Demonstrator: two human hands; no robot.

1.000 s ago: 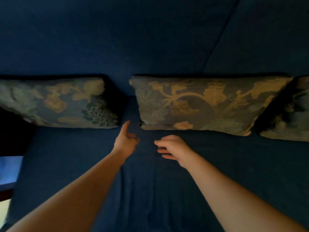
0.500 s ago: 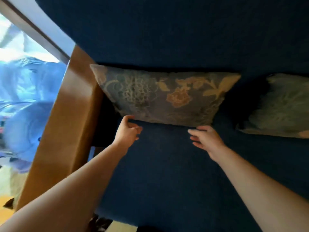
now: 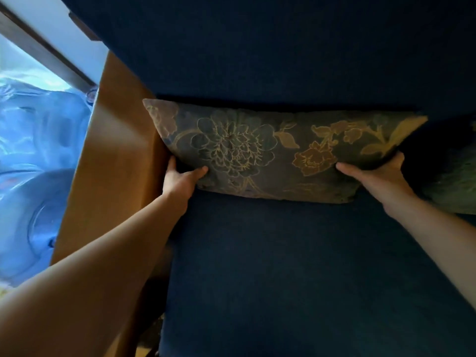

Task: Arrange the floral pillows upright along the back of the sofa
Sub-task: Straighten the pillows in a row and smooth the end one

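A floral pillow point(image 3: 270, 150) with gold and blue-green flowers leans against the dark blue sofa back point(image 3: 283, 47) at the sofa's left end. My left hand point(image 3: 180, 179) grips its lower left corner, thumb on the front. My right hand point(image 3: 378, 176) grips its lower right edge, fingers behind the fabric. A second floral pillow point(image 3: 456, 186) shows only partly at the right edge, next to my right hand.
A wooden armrest point(image 3: 113, 155) runs along the sofa's left side, touching the held pillow's left corner. Beyond it lie a bright window frame point(image 3: 46, 52) and a blue plastic-looking mass point(image 3: 33, 150). The blue seat cushion point(image 3: 296, 266) spreads below the pillow.
The view swung left from the middle pillows to the leftmost one. Both hands reached forward and took hold of its lower corners.
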